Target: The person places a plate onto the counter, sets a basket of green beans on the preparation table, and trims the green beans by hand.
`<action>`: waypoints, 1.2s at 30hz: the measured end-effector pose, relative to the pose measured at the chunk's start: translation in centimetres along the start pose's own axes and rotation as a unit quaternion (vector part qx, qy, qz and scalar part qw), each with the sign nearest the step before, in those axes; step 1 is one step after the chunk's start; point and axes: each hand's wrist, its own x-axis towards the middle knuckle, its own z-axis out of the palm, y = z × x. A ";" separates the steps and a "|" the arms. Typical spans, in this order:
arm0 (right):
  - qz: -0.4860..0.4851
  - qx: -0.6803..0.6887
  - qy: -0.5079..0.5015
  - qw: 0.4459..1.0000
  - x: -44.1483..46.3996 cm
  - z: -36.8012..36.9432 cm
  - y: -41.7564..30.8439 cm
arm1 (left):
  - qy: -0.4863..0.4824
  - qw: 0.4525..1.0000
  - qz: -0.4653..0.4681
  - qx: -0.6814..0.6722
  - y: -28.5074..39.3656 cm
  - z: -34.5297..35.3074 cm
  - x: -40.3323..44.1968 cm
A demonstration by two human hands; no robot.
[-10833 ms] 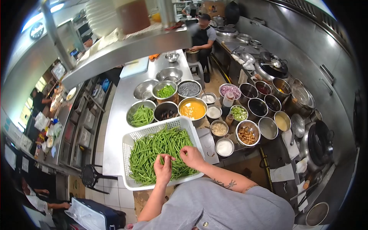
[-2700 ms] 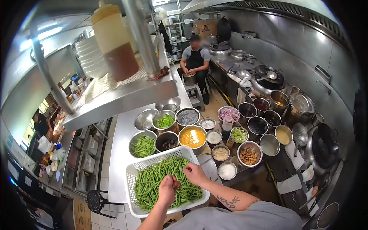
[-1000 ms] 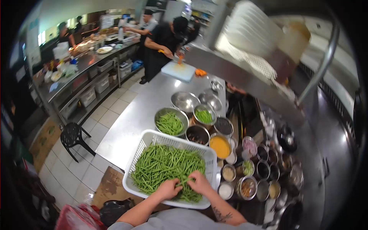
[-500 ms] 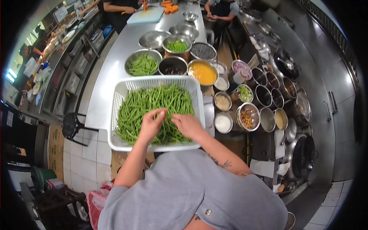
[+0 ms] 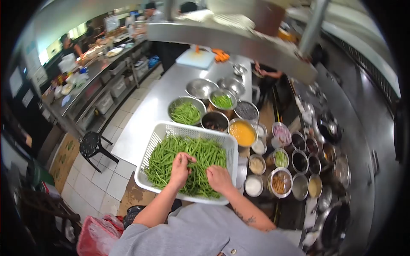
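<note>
A white perforated basket (image 5: 198,132) sits at the near end of the steel bench (image 5: 141,130), heaped with long green beans (image 5: 198,170), and both of the person's hands are over the heap inside its rim. The left hand (image 5: 181,170) has its thumb and fingers drawn together; the right hand (image 5: 219,178), just beside it, is loosely curled with its fingertips toward the beans. Whether either one pinches a bean cannot be told, as the fingers hide the spot. Beyond the basket's far rim, a wide metal bowl (image 5: 170,112) holds more green pieces, and a dark-looking pot (image 5: 215,116) next to it contains dark pieces. To the right of that pot, a metal pot (image 5: 245,145) is filled with orange-yellow liquid. Behind these stand a smaller bowl (image 5: 222,92) of bright green pieces and a container of dark grey contents (image 5: 247,111). Two shiny metal bowls (image 5: 201,88) are farther back, before a pale cutting board (image 5: 188,62) with orange pieces (image 5: 220,55) beside it. To the basket's right, a cluster of round containers holds something white (image 5: 254,186), pale bits (image 5: 256,165), chopped green pieces (image 5: 280,159), brown chunks (image 5: 280,183), purplish slices (image 5: 281,134) and, farther right, dark contents (image 5: 300,162) and a pale yellow one (image 5: 315,187).
</note>
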 end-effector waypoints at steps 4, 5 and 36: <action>0.143 0.125 0.068 0.979 2.3 1.9 2.2 | -0.034 0.998 0.041 -0.033 -2.5 0.9 0.0; 0.147 0.144 0.072 0.976 3.0 2.3 2.9 | -0.040 0.996 0.047 -0.066 -2.8 1.4 -0.2; -0.058 0.211 0.028 0.975 0.4 -0.3 -2.7 | -0.120 0.982 0.069 -0.129 2.3 0.5 -2.3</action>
